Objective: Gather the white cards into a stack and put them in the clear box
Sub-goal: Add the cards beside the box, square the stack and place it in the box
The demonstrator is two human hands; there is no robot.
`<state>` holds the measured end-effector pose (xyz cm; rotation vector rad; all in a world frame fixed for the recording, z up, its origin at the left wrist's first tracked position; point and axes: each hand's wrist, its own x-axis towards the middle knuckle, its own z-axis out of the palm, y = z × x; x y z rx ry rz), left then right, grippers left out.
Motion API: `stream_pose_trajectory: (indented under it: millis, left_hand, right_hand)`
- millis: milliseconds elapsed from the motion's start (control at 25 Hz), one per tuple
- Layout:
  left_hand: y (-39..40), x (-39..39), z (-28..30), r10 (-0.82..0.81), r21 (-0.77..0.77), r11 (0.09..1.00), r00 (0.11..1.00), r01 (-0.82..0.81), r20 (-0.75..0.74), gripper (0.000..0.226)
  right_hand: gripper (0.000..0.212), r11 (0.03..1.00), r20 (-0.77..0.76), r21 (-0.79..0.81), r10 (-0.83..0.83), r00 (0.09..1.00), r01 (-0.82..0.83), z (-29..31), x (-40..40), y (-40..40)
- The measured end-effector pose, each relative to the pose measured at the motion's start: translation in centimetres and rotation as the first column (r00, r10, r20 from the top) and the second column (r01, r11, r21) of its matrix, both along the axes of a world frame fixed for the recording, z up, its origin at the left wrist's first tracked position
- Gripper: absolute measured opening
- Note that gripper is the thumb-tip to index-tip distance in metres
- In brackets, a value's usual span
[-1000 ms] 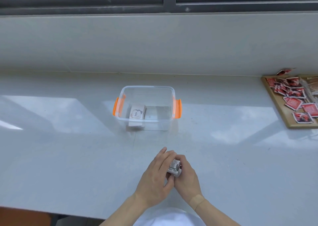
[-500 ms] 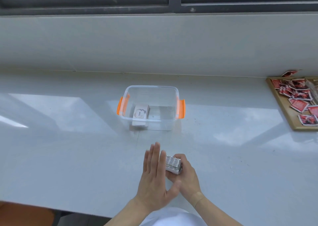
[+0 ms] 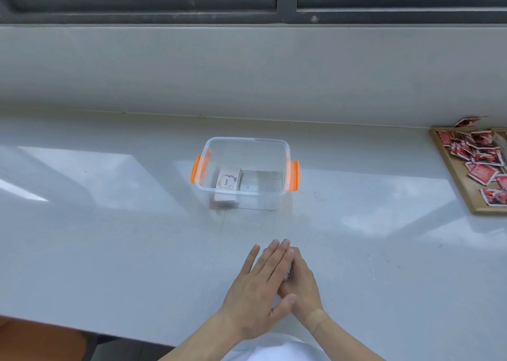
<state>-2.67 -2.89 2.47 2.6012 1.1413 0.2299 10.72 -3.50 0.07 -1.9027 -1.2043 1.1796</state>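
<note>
A clear box (image 3: pixel 287 152) with orange handles stands mid-counter. Inside it, at the left, lies a stack of white cards (image 3: pixel 229 180) whose top card reads "love". In front of the box, near the counter's front edge, my right hand (image 3: pixel 303 283) grips a second stack of white cards (image 3: pixel 289 272), of which only a sliver of edges shows. My left hand (image 3: pixel 260 286) lies flat with fingers straight, pressed against the side of that stack and covering most of it.
A wooden tray (image 3: pixel 452 179) holding several red cards sits at the far right; one red card (image 3: pixel 466 121) lies just behind it. A low wall and window frame run along the back. The counter's front edge is just below my wrists.
My left hand went from wrapped over the stack to flat and open, then pressed against the stack's side, hiding it. The view shifted slightly left.
</note>
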Motion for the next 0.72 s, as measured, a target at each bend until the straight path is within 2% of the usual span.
stream_pose_trajectory:
  millis: [200,280,320,360,400,440,480,520,600,720]
  left_hand:
    - [0.2,0.0,-0.3,-0.003,-0.042,0.999,0.997,0.006,0.076,0.074]
    - [0.0,0.2,-0.7,0.077,-0.127,0.991,0.971,-0.05,0.224,0.077]
    - [0.1,0.3,-0.7,0.212,-0.254,0.959,0.914,-0.126,0.346,0.079]
    - [0.4,0.3,-0.4,0.414,-0.451,0.87,0.793,-0.2,0.446,0.078]
    - [0.9,0.5,-0.1,0.618,-0.655,0.725,0.619,-0.212,0.485,0.074]
    - [1.3,0.6,-0.1,0.758,-0.794,0.586,0.459,-0.164,0.464,0.068]
    - [1.6,0.9,-0.1,0.826,-0.859,0.501,0.353,-0.106,0.438,0.062]
    - [1.9,1.3,0.0,0.847,-0.884,0.464,0.323,-0.063,0.422,0.06]
    - [2.1,2.4,0.1,0.85,-0.902,0.431,0.327,0.019,0.413,0.062]
    - [2.3,3.4,0.3,0.859,-0.899,0.438,0.285,0.02,0.425,0.052]
  right_hand:
    - [0.031,0.999,-0.015,0.044,-0.01,1.0,0.01,-0.3,-0.1,-1.0]
    - [0.032,0.999,-0.043,0.038,-0.001,0.999,0.003,-0.4,-0.1,-1.3]
    - [0.033,1.0,-0.049,0.022,0.002,0.999,-0.001,-0.4,-0.1,-1.2]
    - [0.034,1.0,-0.048,0.006,0.006,0.999,-0.005,-0.4,0.1,-1.1]
    - [0.036,1.0,-0.046,-0.002,0.01,0.999,-0.01,-0.4,0.2,-1.0]
    - [0.036,1.0,-0.046,-0.003,0.02,0.999,-0.02,-0.4,0.4,-0.9]
    - [0.036,0.999,-0.043,-0.002,0.036,0.998,-0.036,-0.3,0.4,-0.8]
    - [0.036,0.998,-0.037,-0.003,0.055,0.998,-0.056,-0.2,0.4,-0.7]
    - [0.035,0.997,-0.027,-0.002,0.08,0.996,-0.08,0.0,0.3,-0.5]
    - [0.037,0.998,-0.032,0.005,0.062,0.998,-0.061,0.2,0.1,-0.1]
